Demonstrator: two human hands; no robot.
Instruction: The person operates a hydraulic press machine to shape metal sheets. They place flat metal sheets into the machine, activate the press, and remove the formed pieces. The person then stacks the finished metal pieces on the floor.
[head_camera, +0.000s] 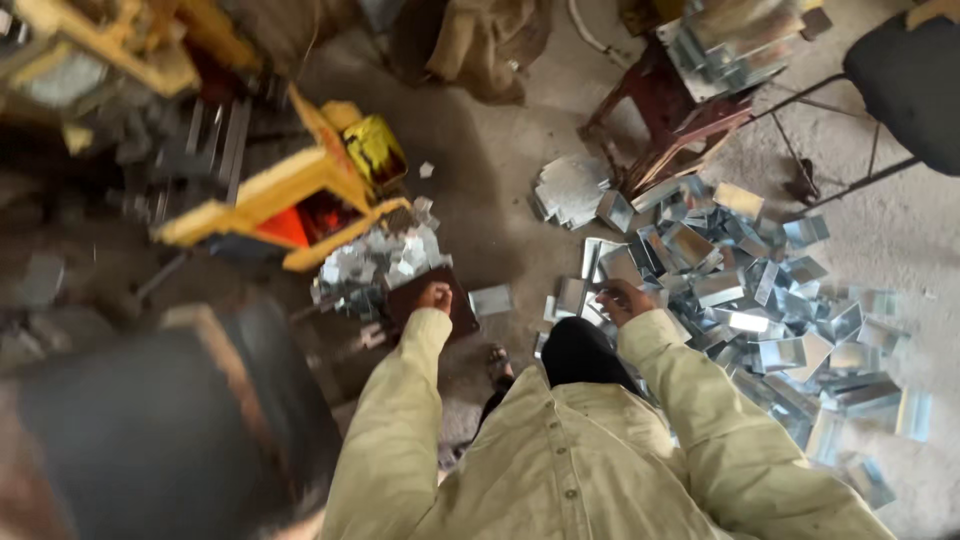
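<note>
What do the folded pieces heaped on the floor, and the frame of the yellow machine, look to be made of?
Folded pieces: apparently thin sheet metal, bare and silvery, going by bright glints and sharp bends. Machine frame: probably painted metal; glossy yellow, blurred, so unsure. The right hand touches the heap.

Left hand (435, 296) closed, resting on dark board (455, 300) beside small metal scraps (375, 265) | right hand (622, 298) gripping a bent metal piece (600, 290) at edge of pile of metal pieces (760, 310) on floor (500, 170) | yellow machine (290, 185) upper left.

shiny bent sheet-metal pieces (760, 300) – bright, smooth, glossy – heaped on a rough matt concrete floor (490, 170); sleeves (690, 400) of pale matt cloth.
</note>
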